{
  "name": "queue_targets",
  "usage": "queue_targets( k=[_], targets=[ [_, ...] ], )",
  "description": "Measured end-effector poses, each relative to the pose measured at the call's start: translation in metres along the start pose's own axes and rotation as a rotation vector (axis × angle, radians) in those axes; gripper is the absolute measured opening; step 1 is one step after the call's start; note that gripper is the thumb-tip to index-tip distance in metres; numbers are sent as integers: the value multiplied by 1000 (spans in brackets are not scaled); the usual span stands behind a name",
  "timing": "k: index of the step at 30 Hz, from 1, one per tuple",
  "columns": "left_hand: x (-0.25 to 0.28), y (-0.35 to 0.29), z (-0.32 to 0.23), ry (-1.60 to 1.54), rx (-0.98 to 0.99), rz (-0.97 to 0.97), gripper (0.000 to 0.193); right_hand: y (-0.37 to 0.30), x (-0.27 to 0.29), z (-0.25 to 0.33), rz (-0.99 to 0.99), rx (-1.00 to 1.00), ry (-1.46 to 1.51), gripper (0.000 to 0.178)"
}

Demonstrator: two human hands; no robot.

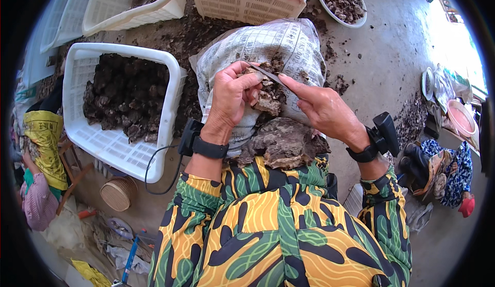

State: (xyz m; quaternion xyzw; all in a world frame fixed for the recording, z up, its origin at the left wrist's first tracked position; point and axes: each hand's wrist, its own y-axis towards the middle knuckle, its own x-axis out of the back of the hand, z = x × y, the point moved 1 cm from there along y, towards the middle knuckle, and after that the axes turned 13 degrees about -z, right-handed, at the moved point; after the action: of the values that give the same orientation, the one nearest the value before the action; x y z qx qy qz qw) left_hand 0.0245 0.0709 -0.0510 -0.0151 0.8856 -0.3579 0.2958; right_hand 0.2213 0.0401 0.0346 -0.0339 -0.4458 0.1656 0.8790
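My right hand (327, 109) grips a thin dark-bladed knife (270, 75), its handle mostly hidden in the palm. The blade slants across toward the fingers of my left hand (230, 93). Those fingers are closed on a rough, pale-and-brown crusty lump (268, 103). Below both hands, a larger flat brown lump (283, 143) of the same rough kind rests at my lap. A white woven sack (299, 44) lies under and beyond my hands, with brown crumbs scattered over it.
A white plastic basket (174, 88) at left holds many dark lumps (126, 93). Beyond are more white crates (250, 6) and a bowl of pieces (343, 6). Another person (38, 194) sits at far left, and one in blue patterned clothes (454, 173) at right. Debris litters the floor.
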Motion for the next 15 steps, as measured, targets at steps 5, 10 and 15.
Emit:
queue_targets(
  k=[5, 10, 15],
  targets=[
    [2, 4, 4, 6, -11, 1, 12, 6, -11, 13, -63, 8, -111, 60],
    [1, 1, 2, -23, 17, 23, 12, 2, -9, 2, -87, 121, -20, 57],
    [5, 2, 3, -58, 26, 112, 16, 10, -9, 12, -39, 27, 19, 63]
  ],
)
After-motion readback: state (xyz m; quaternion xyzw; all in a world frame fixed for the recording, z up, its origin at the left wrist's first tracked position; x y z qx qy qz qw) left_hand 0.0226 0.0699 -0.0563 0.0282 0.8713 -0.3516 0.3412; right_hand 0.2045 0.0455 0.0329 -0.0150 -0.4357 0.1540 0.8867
